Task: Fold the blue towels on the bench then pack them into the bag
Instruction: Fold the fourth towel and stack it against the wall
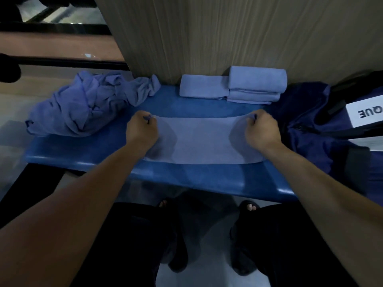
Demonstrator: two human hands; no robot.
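Observation:
A light blue towel (202, 139) lies flat across the middle of the blue bench (186, 179). My left hand (142, 131) pinches its far left corner and my right hand (262, 131) pinches its far right corner. To the left sits a crumpled heap of blue towels (83, 106). Folded blue towels stand at the back: one alone (203, 89) and a stack (256, 85) beside it. A dark navy bag (310, 125) with black straps lies at the bench's right end.
A wood-grain wall panel (228, 34) rises right behind the bench. A white label with letters (365, 112) sits on the bag. My feet in dark sandals stand on the floor (199, 272) below the bench's front edge. A dark rail (62, 61) runs at the left.

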